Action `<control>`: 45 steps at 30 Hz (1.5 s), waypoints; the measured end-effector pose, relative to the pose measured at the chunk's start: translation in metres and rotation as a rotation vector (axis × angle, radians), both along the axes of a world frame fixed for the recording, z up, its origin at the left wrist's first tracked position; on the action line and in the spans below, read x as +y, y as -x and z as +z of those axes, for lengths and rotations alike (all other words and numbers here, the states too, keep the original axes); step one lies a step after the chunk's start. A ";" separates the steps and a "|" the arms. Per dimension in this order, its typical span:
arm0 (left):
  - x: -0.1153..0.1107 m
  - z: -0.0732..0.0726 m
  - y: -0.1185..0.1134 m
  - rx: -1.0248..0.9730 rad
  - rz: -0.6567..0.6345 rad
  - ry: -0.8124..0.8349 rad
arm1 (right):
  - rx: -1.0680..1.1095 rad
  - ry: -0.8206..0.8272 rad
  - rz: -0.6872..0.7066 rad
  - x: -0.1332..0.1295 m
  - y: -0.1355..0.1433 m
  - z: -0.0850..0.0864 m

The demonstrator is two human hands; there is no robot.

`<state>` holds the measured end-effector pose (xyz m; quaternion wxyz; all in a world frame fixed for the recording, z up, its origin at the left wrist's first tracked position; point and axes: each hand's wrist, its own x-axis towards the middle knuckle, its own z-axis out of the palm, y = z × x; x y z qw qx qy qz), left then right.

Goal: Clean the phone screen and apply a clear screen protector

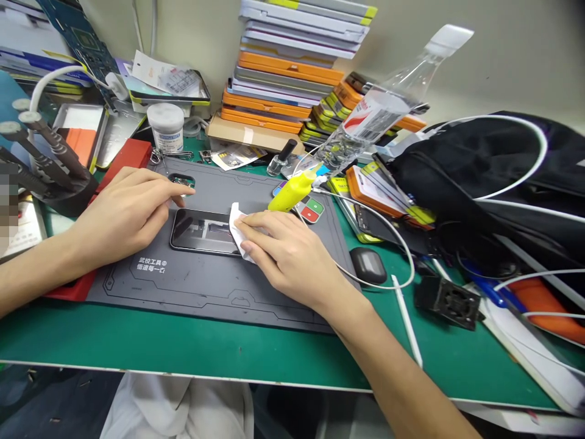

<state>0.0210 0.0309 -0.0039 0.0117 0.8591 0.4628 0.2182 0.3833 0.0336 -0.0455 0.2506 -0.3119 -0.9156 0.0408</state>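
A smartphone (196,230) with a dark glossy face lies flat on the grey work mat (192,292). My right hand (292,253) pinches a folded white wipe (236,227) against the phone's right end, which it partly covers. My left hand (132,210) hovers by the phone's upper left, its index finger stretched over a small recess (183,180) in the mat that holds tiny metal parts. Nothing shows in the left fingers, and the thumb sits apart from the index. Just behind my right hand is a yellow-green bottle (292,189) with a narrow tip.
Stacked boxes (278,79) stand at the back beside a tilted plastic bottle (365,122). A screwdriver holder (59,171) is at left, near a white jar (166,128). On the right lie a black bag (512,158), a black mouse-like case (368,265), a white stylus (406,320) and looping cables.
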 end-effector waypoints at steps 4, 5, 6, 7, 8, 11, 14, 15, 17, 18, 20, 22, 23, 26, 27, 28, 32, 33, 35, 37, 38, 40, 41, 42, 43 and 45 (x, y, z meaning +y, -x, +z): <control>0.000 -0.001 -0.001 -0.006 -0.002 0.015 | -0.030 0.043 0.050 0.002 0.008 0.004; 0.000 -0.001 -0.001 -0.009 -0.004 0.012 | -0.037 0.056 0.061 0.003 0.011 0.005; 0.000 -0.002 -0.001 -0.013 -0.005 0.007 | -0.043 0.067 0.072 0.003 0.014 0.006; 0.000 -0.003 0.000 -0.017 -0.002 -0.002 | -0.050 0.076 0.082 0.004 0.016 0.006; 0.000 -0.003 0.000 -0.016 0.003 -0.010 | -0.054 0.081 0.091 0.005 0.019 0.007; 0.000 -0.003 0.002 -0.001 0.035 -0.038 | -0.069 0.089 0.100 0.007 0.028 0.010; -0.001 0.000 0.002 0.002 0.066 -0.055 | -0.083 0.098 0.110 0.010 0.042 0.014; -0.001 0.001 0.002 0.001 0.081 -0.051 | -0.090 0.100 0.117 0.011 0.048 0.015; -0.001 0.003 0.001 0.006 0.115 -0.034 | -0.111 0.093 0.130 0.013 0.060 0.017; -0.001 0.004 0.001 0.012 0.135 -0.024 | -0.126 0.086 0.136 0.014 0.067 0.018; -0.001 0.004 0.001 0.027 0.156 -0.009 | -0.154 0.072 0.144 0.016 0.080 0.019; 0.000 0.003 0.003 0.034 0.161 -0.015 | -0.164 0.063 0.147 0.017 0.089 0.020; 0.000 0.003 0.004 0.036 0.156 -0.026 | -0.164 0.061 0.149 0.018 0.090 0.020; 0.002 0.000 0.007 0.028 0.128 -0.071 | -0.158 0.062 0.158 0.017 0.079 0.019; 0.002 0.000 0.007 0.026 0.122 -0.077 | -0.155 0.062 0.155 0.016 0.070 0.018; 0.002 0.000 0.007 0.025 0.118 -0.079 | -0.149 0.060 0.146 0.015 0.059 0.017; -0.001 0.003 0.002 0.046 0.106 -0.073 | -0.108 0.036 0.074 0.004 0.012 0.011; -0.002 0.004 0.000 0.049 0.107 -0.075 | -0.099 0.033 0.049 0.001 0.003 0.008; -0.004 0.005 -0.002 0.051 0.120 -0.064 | -0.080 0.029 0.007 -0.006 -0.011 0.003; -0.005 0.006 -0.004 0.046 0.125 -0.054 | -0.057 0.027 -0.017 -0.014 -0.018 -0.002; -0.005 0.006 -0.005 0.042 0.124 -0.051 | -0.045 0.026 -0.021 -0.019 -0.020 -0.004; -0.005 0.005 -0.005 0.034 0.124 -0.043 | -0.031 0.023 -0.025 -0.029 -0.023 -0.007; -0.005 0.004 -0.005 0.030 0.127 -0.041 | -0.029 0.024 -0.025 -0.034 -0.024 -0.008; -0.005 0.004 -0.006 0.029 0.132 -0.034 | -0.028 0.025 -0.023 -0.039 -0.024 -0.009; -0.005 0.004 -0.006 0.031 0.134 -0.030 | -0.026 0.027 -0.020 -0.043 -0.025 -0.009; -0.006 0.005 -0.008 0.034 0.146 -0.023 | -0.022 0.027 -0.011 -0.048 -0.024 -0.009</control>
